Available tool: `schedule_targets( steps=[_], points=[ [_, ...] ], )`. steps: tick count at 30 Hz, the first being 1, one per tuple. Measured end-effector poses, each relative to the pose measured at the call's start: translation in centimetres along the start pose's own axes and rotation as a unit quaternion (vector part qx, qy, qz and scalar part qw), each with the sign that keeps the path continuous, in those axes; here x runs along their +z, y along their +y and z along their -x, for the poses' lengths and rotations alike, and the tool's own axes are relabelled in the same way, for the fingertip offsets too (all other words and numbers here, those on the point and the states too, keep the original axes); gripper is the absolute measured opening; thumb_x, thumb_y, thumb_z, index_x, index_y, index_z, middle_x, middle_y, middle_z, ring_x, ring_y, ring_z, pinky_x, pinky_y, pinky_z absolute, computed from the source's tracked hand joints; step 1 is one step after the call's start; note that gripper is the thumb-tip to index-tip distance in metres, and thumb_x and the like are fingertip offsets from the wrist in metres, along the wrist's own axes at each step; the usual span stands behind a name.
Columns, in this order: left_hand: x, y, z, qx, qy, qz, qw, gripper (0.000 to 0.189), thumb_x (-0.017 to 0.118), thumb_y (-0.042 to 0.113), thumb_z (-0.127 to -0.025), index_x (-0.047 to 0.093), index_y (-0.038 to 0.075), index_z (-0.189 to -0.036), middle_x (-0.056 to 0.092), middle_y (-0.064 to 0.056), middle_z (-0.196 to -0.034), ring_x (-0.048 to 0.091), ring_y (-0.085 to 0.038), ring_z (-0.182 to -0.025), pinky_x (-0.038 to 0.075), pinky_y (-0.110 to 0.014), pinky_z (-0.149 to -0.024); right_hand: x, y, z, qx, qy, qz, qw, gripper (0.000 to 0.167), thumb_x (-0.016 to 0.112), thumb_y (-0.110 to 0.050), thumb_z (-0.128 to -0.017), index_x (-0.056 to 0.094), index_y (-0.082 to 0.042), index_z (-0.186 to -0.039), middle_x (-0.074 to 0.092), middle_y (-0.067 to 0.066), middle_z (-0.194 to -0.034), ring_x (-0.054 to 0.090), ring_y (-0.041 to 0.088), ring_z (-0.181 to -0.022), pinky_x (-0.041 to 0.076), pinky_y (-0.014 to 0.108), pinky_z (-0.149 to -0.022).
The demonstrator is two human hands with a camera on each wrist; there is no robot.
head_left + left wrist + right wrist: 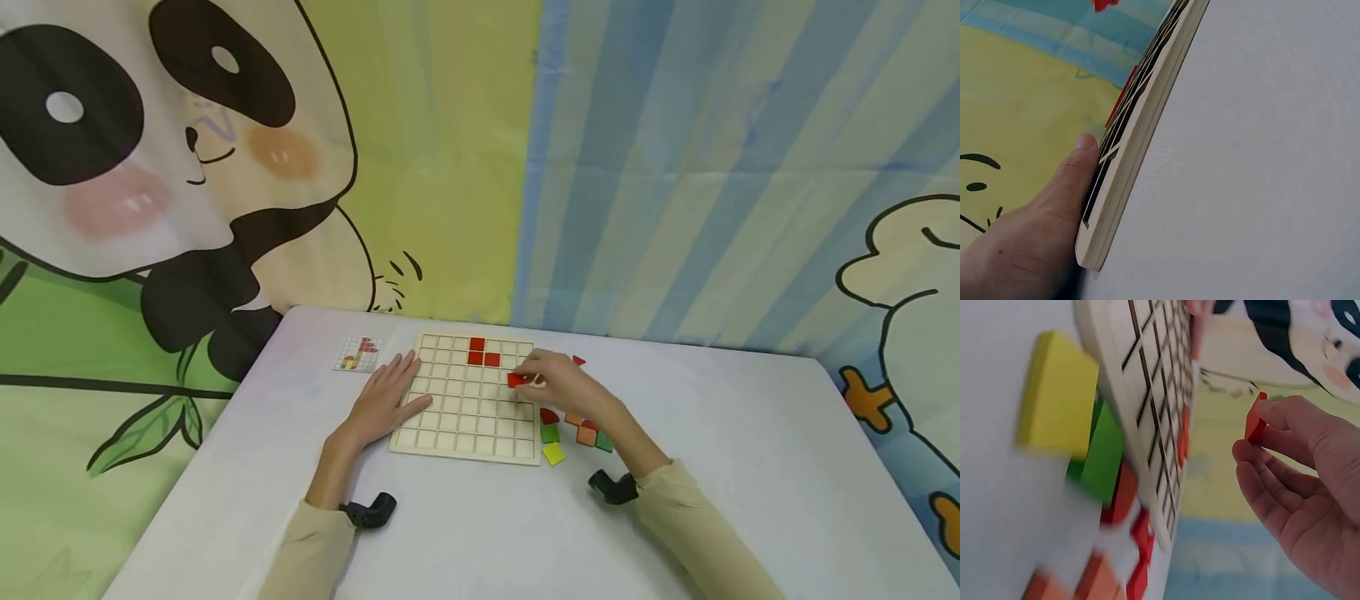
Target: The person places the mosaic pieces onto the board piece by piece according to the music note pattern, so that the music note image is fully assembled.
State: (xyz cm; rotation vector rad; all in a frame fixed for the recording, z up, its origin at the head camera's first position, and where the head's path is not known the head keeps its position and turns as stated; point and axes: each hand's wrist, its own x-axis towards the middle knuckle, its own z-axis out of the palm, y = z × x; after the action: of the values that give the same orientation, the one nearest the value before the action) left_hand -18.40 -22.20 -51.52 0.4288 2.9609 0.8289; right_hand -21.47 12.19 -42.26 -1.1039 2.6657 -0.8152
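A red piece (515,380) is pinched between thumb and fingers of the right hand (561,383), raised above the right part of the gridded board (450,441). I count 3 red squares (492,359) near its far edge. The left hand (381,402) rests at its left edge, fingers straight. Green (550,433), yellow (553,453) and orange pieces (587,436) lie rightward; a patterned card (358,355) lies leftward.

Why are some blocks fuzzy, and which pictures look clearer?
Right wrist view: the yellow block and green block are blurry, probably too near the camera; the red piece is sharper. Left wrist view: board edge fairly crisp, table dull grey. Head view: brighter, grid lines clear.
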Motion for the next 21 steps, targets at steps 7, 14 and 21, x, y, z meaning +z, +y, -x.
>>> schedule_targets(
  steps=[7,14,21],
  points=[
    [0.1,0.0,-0.2,0.000,0.001,0.001,1.0000,0.086,0.059,0.052,-0.101,0.024,0.006,-0.164,0.016,-0.011,-0.174,0.010,-0.034,-0.162,0.007,-0.056,-0.130,2.7,-1.9,-6.3,-0.001,-0.036,0.047,0.9983,0.018,0.071,-0.010,-0.098,0.079,-0.001,-0.111,0.076,0.010,-0.100,0.066,0.017,-0.083,0.055,0.025,-0.073],
    [0.1,0.0,-0.2,-0.001,0.001,0.000,1.0000,0.086,0.060,0.053,-0.101,0.025,0.005,-0.164,0.017,-0.012,-0.174,0.011,-0.034,-0.162,0.008,-0.057,-0.130,4.1,-2.0,-8.5,0.039,-0.071,0.082,0.9933,0.031,0.066,-0.013,-0.102,0.068,-0.007,-0.072,0.046,-0.004,-0.061,0.039,0.009,-0.057,0.032,0.021,-0.058],
    [-0.1,-0.2,-0.2,-0.001,-0.002,-0.002,1.0000,0.086,0.060,0.053,-0.101,0.026,0.006,-0.164,0.017,-0.010,-0.174,0.010,-0.033,-0.162,0.008,-0.056,-0.130,4.4,-2.3,-8.8,0.030,-0.075,0.081,0.9934,0.034,0.064,-0.010,-0.102,0.067,-0.005,-0.068,0.040,-0.005,-0.057,0.036,0.009,-0.055,0.030,0.021,-0.056]
  ],
)
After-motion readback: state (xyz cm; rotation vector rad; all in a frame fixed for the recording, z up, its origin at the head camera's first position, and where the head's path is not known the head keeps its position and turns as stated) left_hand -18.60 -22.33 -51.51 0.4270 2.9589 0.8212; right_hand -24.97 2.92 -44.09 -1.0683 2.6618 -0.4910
